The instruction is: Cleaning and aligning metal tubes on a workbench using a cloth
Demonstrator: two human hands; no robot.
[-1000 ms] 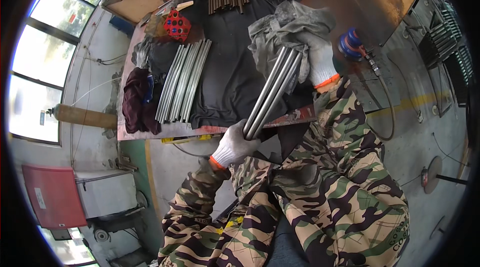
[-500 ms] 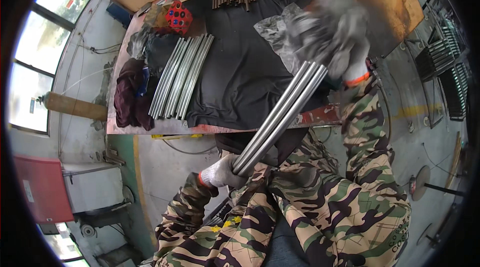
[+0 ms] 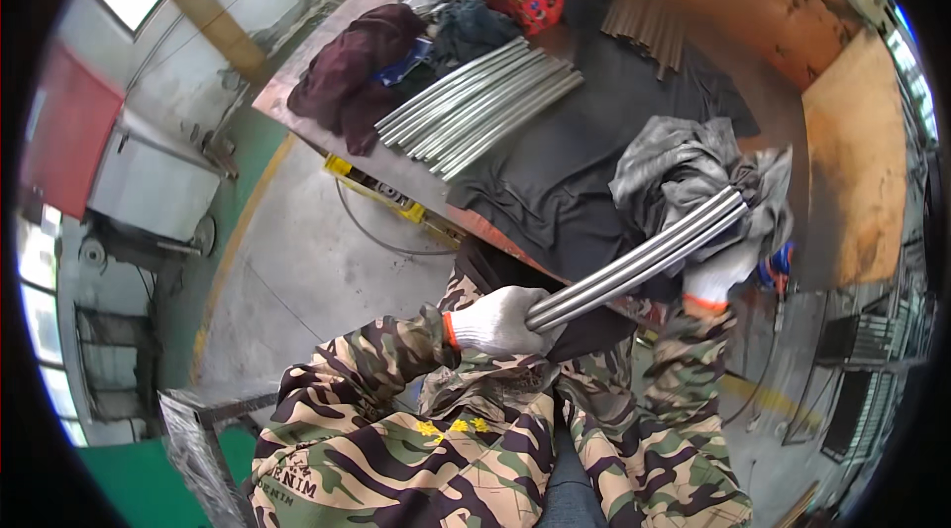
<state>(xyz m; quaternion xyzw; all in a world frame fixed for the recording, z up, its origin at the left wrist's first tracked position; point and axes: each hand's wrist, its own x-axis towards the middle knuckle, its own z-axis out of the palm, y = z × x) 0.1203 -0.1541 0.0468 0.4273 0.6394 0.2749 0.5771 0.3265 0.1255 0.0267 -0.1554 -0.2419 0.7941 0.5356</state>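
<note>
My left hand (image 3: 498, 321), in a white knitted work glove, is closed around the near ends of a small bundle of shiny metal tubes (image 3: 639, 259). The bundle slants up to the right, over the table's front edge. Its far ends lie against a crumpled grey cloth (image 3: 672, 169). My right hand (image 3: 721, 275), also gloved, is at the near side of that cloth and grips it; its fingers are mostly hidden in the folds. More shiny tubes (image 3: 480, 107) lie side by side on a dark cloth (image 3: 535, 181) spread over the table.
Darker brownish tubes (image 3: 646, 28) lie at the back, by an upright wooden panel (image 3: 857, 157). A maroon cloth (image 3: 357, 72) and a red patterned box (image 3: 542, 3) sit on the table's left. A gas cylinder (image 3: 213, 18) leans beyond it.
The view has turned, so the table now appears tilted. The grey cloth, blurred and lifted before, is now lower, against the tubes' far ends. My left hand keeps its hold; the bundle lies flatter.
</note>
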